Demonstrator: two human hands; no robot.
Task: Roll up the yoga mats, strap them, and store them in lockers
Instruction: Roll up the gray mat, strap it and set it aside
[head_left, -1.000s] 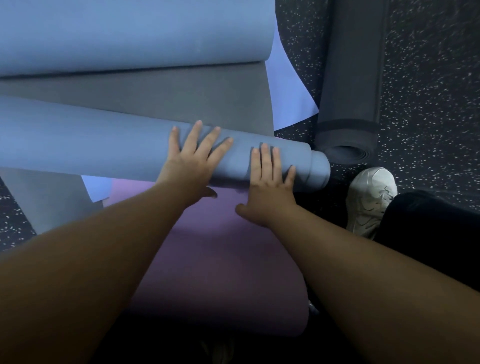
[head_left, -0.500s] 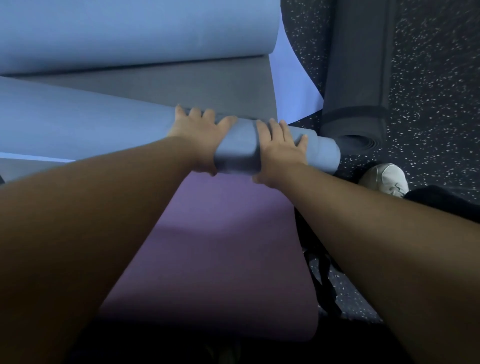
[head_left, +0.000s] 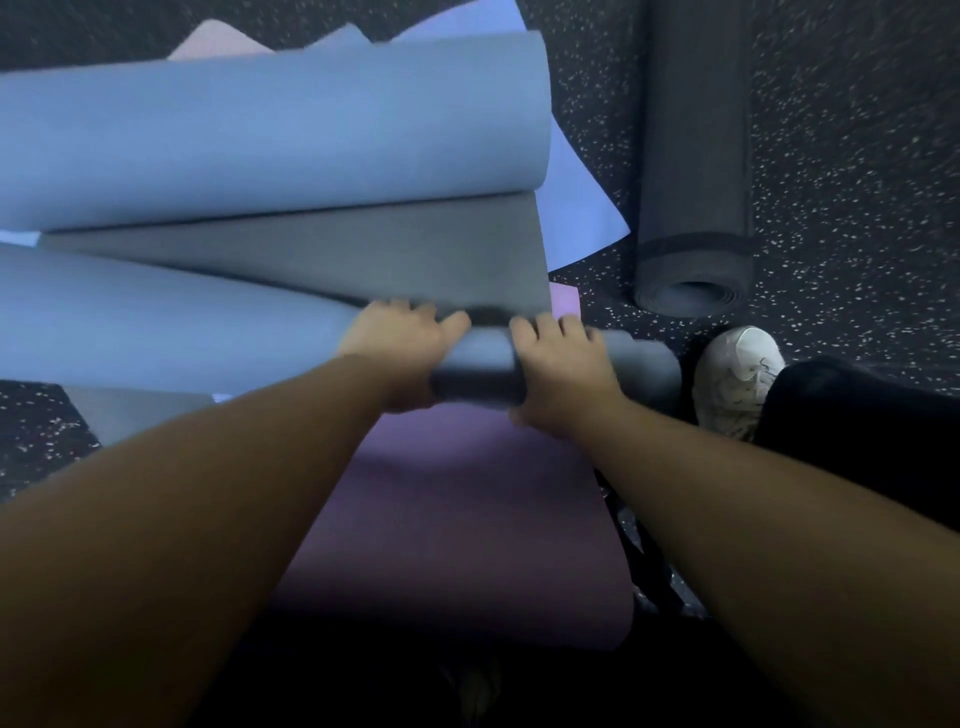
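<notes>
Your left hand (head_left: 402, 343) is curled over the top of the rolled blue mat (head_left: 156, 332), with the fingers bent down on the far side of the roll and the thumb pointing to the right. Your right hand (head_left: 563, 371) grips the same roll just beside it, nearer to the right end, and its fingers also wrap over the top. A short piece of the roll shows between the two hands, and it is somewhat blurred. The roll lies across the view from left to right, and its right end stops close to a white shoe (head_left: 737, 379). Nearest to you, under your forearms, a purple mat (head_left: 457, 519) lies flat on the floor, and the roll rests at its far edge. A dark strap or cord lies on the floor by the right edge of this mat, but I cannot tell what it is exactly. Behind the roll a grey mat (head_left: 337, 249) lies flat, and further away another blue mat (head_left: 260, 135) is spread over it, partly curved. A lighter lilac sheet (head_left: 576, 208) comes out from under these at the right side. To the right of them, apart from the pile, a dark rolled mat (head_left: 693, 171) lies on the speckled floor (head_left: 857, 182) with its open end toward you, and a dark band goes around it near that end.
</notes>
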